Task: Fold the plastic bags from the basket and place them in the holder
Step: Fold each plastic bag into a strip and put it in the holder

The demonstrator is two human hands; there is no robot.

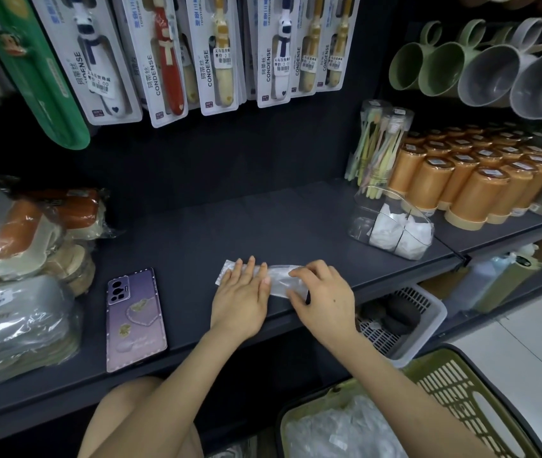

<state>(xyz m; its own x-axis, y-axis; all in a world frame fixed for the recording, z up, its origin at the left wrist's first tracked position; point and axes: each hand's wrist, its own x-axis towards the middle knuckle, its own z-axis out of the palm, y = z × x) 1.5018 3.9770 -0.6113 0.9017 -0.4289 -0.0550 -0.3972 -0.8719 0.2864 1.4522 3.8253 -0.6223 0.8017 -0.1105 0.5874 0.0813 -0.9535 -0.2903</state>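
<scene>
A clear plastic bag (pixel 279 277), folded into a narrow strip, lies on the dark shelf (pixel 230 226) near its front edge. My left hand (pixel 241 294) presses flat on the strip's left part with straight fingers. My right hand (pixel 324 297) pinches the strip's right end between curled fingers and thumb. A clear holder (pixel 392 223) with several folded white bags inside stands on the shelf to the right. An olive green basket (pixel 444 385) with loose plastic bags (pixel 339 431) sits at the lower right.
A purple phone (pixel 134 319) lies on the shelf to the left of my hands. Wrapped goods (pixel 21 259) are stacked at the far left. Orange cups (pixel 474 183) and a toothbrush pack (pixel 375 147) stand at the right. A white basket (pixel 405 322) sits below the shelf.
</scene>
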